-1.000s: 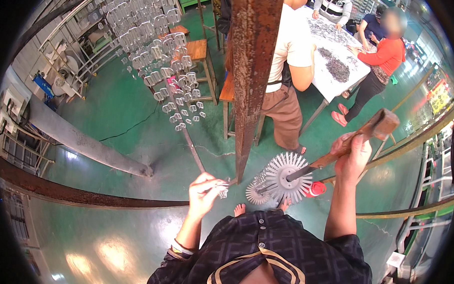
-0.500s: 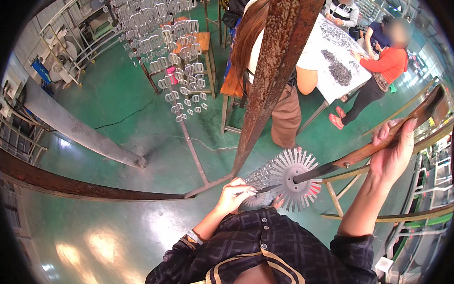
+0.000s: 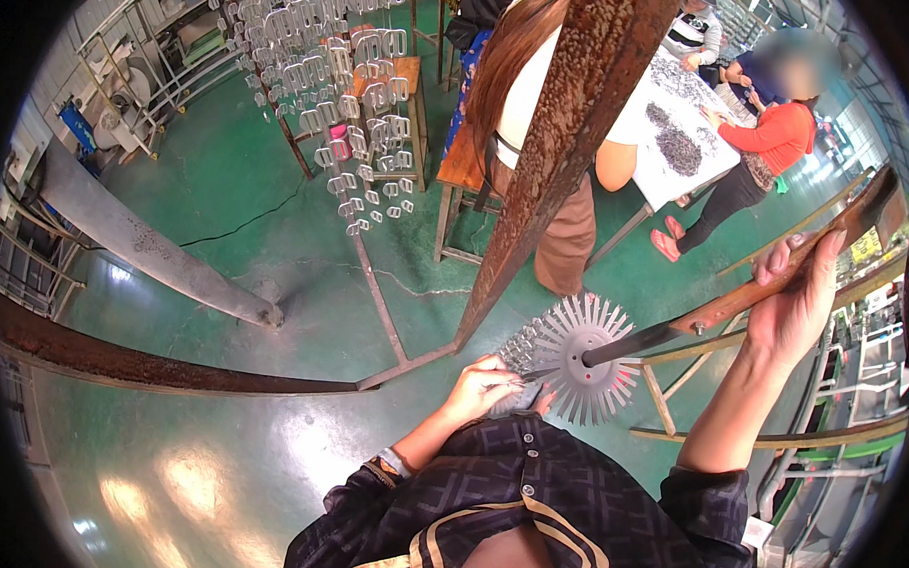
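A grey disc (image 3: pixel 585 360) with narrow blades fanned around its rim sits on a rusty brown bar (image 3: pixel 722 306) that slants up to the right. The fingers of my right hand (image 3: pixel 789 306) wrap round this bar near its upper end. At the disc's left edge, my left hand (image 3: pixel 483 387) pinches a thin dark metal piece (image 3: pixel 539 375) whose far tip meets the blades. Rows of small shiny metal pieces (image 3: pixel 518 348) show behind the disc, partly hidden by it and by my hand.
A rusty upright beam (image 3: pixel 538 177) stands before me, joined to a curved floor beam (image 3: pixel 171 366). Metal loops hang on a rack (image 3: pixel 365 111) at the left. Beyond, a person in white (image 3: pixel 526 96) and others stand by a white table (image 3: pixel 668 181) strewn with small dark parts.
My left hand has shifted slightly right, still pinching the thin piece at the disc. The right hand keeps its grip on the bar. The surroundings have moved slightly in view.
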Demonstrator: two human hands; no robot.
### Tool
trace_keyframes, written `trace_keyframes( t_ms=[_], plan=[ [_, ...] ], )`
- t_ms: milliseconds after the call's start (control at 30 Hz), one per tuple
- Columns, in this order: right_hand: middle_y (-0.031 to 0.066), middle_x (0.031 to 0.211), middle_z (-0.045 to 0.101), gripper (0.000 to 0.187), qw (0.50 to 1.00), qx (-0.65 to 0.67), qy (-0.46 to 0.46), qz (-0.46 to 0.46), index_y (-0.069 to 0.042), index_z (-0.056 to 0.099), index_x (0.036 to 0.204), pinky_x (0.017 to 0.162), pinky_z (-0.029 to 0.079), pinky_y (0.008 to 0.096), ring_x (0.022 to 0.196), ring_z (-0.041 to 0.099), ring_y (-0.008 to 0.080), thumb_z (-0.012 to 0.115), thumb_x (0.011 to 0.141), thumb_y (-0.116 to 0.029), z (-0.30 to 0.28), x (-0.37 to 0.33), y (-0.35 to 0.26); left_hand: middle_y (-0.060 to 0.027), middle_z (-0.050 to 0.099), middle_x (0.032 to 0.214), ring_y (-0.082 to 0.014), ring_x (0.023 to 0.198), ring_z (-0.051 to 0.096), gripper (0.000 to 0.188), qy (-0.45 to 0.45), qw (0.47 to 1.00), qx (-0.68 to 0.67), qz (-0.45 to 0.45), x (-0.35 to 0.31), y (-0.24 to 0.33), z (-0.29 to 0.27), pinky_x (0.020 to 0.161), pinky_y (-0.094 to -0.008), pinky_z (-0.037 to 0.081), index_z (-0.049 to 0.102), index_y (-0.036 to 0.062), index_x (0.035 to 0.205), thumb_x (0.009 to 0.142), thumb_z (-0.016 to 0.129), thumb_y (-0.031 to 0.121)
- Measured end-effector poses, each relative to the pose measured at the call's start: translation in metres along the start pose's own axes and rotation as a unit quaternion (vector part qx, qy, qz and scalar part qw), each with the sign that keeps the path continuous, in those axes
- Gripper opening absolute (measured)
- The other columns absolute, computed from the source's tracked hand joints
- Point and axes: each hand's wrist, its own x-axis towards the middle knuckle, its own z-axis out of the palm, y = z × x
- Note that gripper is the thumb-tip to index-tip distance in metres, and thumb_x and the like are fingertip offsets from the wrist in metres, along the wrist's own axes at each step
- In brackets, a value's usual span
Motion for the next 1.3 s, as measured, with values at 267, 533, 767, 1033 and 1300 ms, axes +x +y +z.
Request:
trace_keyframes(
  t_ms=[267,533,767,1033,1300],
  plan=[
    [0.0075,0.07,0.051,0.031,1.0,-0.002,0.016,-0.007,-0.002,0.05,0.084,0.045,0.038,0.0273,0.056,0.048,0.0158,0.057,0.087,-0.032,0.008,0.005,0.001,-0.005,0.061,0.077,-0.0147,0.073,0.054,0.017,0.011,0.999,-0.033,-0.012,0.003,-0.013,0.004,0.066,-0.026,0.044,0.07,0.0045,0.089,0.072,0.069,0.006],
    [0.0066,0.069,0.05,0.032,0.998,-0.025,0.046,-0.027,-0.002,0.05,0.084,0.047,0.038,0.0264,0.058,0.048,0.0153,0.058,0.087,-0.033,0.015,0.009,-0.001,-0.0051,0.06,0.076,-0.0138,0.07,0.055,0.02,0.084,0.996,-0.032,-0.022,0.004,-0.017,-0.002,0.066,-0.0258,0.045,0.07,0.0042,0.091,0.07,0.07,0.006],
    [0.0066,0.069,0.05,0.03,0.998,-0.028,0.043,-0.037,-0.003,0.05,0.087,0.048,0.039,0.0262,0.059,0.048,0.0154,0.058,0.087,-0.032,0.019,0.009,0.001,-0.0057,0.057,0.071,-0.0172,0.065,0.054,0.019,0.112,0.993,0.027,0.015,0.006,-0.004,-0.005,0.062,-0.0287,0.045,0.07,0.005,0.088,0.07,0.071,0.01],
    [0.0075,0.07,0.051,0.03,0.998,-0.031,0.045,-0.031,-0.003,0.049,0.088,0.047,0.04,0.026,0.057,0.049,0.0159,0.06,0.086,-0.032,0.023,0.009,0.005,-0.0062,0.054,0.07,-0.0189,0.064,0.054,0.018,0.077,0.995,0.055,0.034,0.017,-0.009,0.007,0.06,-0.0299,0.044,0.07,0.0059,0.087,0.069,0.071,0.011],
    [0.0074,0.069,0.05,0.031,0.997,-0.039,0.058,-0.029,-0.003,0.049,0.087,0.046,0.04,0.026,0.056,0.049,0.0159,0.06,0.086,-0.031,0.024,0.01,0.007,-0.0052,0.056,0.071,-0.0179,0.068,0.055,0.016,0.043,0.997,0.067,0.018,0.014,-0.015,0.013,0.063,-0.0286,0.045,0.07,0.0068,0.086,0.07,0.071,0.01]
  ],
)
